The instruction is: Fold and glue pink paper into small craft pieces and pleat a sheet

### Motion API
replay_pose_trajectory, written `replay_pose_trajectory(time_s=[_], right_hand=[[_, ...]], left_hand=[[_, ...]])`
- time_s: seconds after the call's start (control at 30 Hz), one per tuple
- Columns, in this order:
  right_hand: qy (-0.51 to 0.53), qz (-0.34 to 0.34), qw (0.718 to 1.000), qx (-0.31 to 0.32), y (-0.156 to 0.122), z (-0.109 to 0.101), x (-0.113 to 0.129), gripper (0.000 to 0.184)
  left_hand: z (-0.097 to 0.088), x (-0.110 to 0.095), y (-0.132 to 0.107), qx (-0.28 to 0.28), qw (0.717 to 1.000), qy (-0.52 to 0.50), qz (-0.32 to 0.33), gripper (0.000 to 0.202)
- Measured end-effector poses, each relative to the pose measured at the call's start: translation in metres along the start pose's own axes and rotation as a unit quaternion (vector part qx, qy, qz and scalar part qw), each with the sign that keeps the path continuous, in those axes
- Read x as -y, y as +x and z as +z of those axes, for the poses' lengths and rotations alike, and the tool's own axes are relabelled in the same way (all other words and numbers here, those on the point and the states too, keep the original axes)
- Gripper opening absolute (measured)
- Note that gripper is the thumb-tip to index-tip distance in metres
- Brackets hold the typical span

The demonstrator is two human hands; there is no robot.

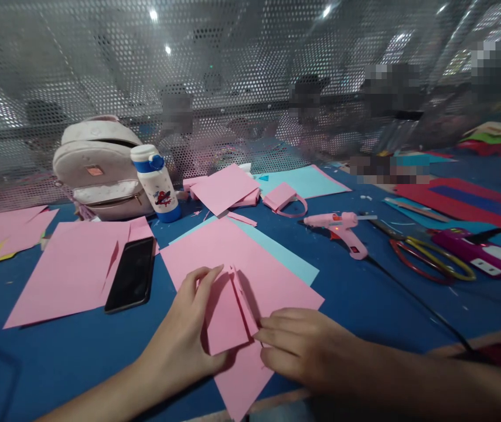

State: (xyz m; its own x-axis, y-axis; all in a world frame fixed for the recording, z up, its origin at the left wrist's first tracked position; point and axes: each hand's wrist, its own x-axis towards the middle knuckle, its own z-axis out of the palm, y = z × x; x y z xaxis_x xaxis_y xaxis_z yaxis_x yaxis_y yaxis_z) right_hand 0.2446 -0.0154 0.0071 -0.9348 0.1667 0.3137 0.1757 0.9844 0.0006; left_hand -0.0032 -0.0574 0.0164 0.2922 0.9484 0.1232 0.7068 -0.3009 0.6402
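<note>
The blue table (351, 293) spans the lower frame. A large pink sheet (279, 278) lies on it at lower centre. Right hand (307, 346), lower right of centre: fingers together, tips against the right edge of the folded pink paper (228, 322); whether they pinch cannot be determined. Left hand (188, 331), lower centre: curved around the paper's left side, gripping it. The folded paper is positioned above the sheet. Glue gun (331, 221): right of centre.
</note>
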Motion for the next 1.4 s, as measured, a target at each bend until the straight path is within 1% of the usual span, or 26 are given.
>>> replay_pose_trajectory(time_s=[0.07, 0.1, 0.2, 0.27, 0.5, 0.7, 0.77, 0.87, 0.93, 1.03, 1.13, 1.27, 1.4], right_hand=[[-0.005, 0.01, 1.0, -0.023, -0.003, -0.002, 0.003, 0.028], [-0.006, 0.016, 1.0, -0.025, -0.004, -0.004, 0.004, 0.027], [-0.008, 0.027, 1.0, 0.0, -0.004, -0.011, 0.006, 0.025], [-0.008, 0.02, 1.0, 0.011, -0.003, -0.013, 0.006, 0.025], [0.007, 0.007, 0.999, -0.044, 0.0, -0.008, 0.001, 0.028], [0.0, 0.019, 1.0, -0.025, -0.003, -0.008, 0.002, 0.027], [-0.007, 0.023, 0.999, -0.039, -0.002, -0.008, 0.002, 0.028], [-0.033, 0.019, 0.996, -0.08, -0.001, -0.008, 0.004, 0.028], [-0.058, 0.021, 0.993, -0.098, 0.001, -0.009, 0.006, 0.029], [-0.074, 0.03, 0.992, -0.095, 0.002, -0.011, 0.009, 0.034], [-0.085, 0.021, 0.991, -0.096, 0.003, -0.012, 0.009, 0.037], [-0.11, 0.008, 0.989, -0.099, 0.005, -0.011, 0.003, 0.028], [-0.086, 0.006, 0.993, -0.081, 0.006, -0.011, -0.004, 0.016]], left_hand=[[0.0, 0.0, 0.001, -0.003, 1.0, 0.003, 0.004, 0.106], [0.0, 0.0, 0.001, -0.004, 1.0, 0.004, 0.006, 0.106], [0.0, -0.002, 0.001, -0.004, 1.0, 0.012, 0.008, 0.105], [0.0, -0.002, 0.001, -0.004, 1.0, 0.02, 0.01, 0.106], [0.0, -0.005, 0.001, 0.0, 0.999, 0.034, 0.008, 0.107], [-0.002, -0.009, -0.002, 0.002, 0.999, 0.045, 0.018, 0.107], [-0.001, -0.01, -0.003, 0.002, 0.999, 0.051, 0.021, 0.108], [0.003, -0.011, -0.005, -0.001, 0.998, 0.06, 0.022, 0.108], [0.005, -0.011, -0.005, -0.001, 0.998, 0.064, 0.025, 0.108], [0.007, -0.01, -0.007, 0.002, 0.997, 0.066, 0.033, 0.109], [0.008, -0.011, -0.008, 0.003, 0.997, 0.063, 0.043, 0.11], [0.009, -0.012, -0.008, 0.004, 0.997, 0.063, 0.045, 0.11], [0.011, -0.01, -0.007, 0.006, 0.998, 0.062, 0.032, 0.109]])
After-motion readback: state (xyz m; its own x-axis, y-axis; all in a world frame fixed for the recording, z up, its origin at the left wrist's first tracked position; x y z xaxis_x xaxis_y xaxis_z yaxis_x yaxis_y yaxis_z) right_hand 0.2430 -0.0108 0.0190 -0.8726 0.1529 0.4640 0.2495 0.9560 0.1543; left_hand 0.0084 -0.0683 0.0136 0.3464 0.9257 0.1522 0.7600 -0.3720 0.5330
